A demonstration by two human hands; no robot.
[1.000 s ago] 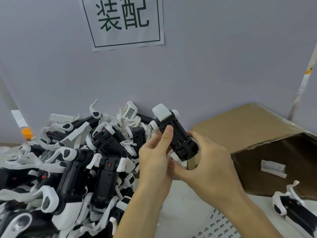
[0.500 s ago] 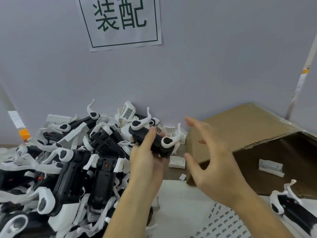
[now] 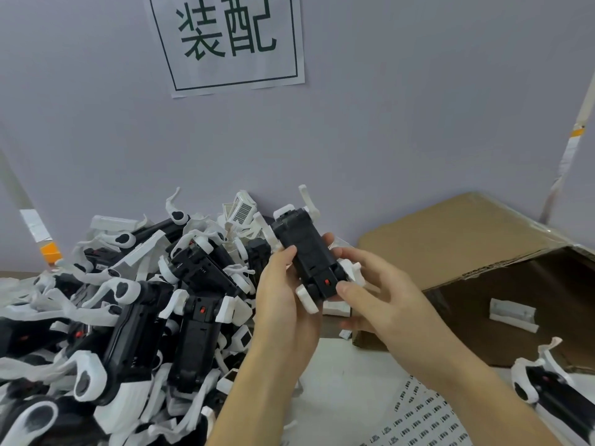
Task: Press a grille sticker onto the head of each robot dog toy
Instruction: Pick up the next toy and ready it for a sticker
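- Robot dog toy (image 3: 309, 255) held up between both hands, in front of the pile of toys (image 3: 122, 300); black underside with red switch faces the camera, head end pointing away toward the wall.
- Left hand (image 3: 283, 304): fingers curled round the toy's left flank, thumb on its edge.
- Right hand (image 3: 380, 294): fingers loosely curled, thumb pressing the near end by the switch.
- No sticker visible on either hand; sticker sheet (image 3: 418, 416) lies on the table below.
- Judgement: turn the toy so its head faces up, steady with 1 hand, then peel 1 grille sticker, align, press flat.
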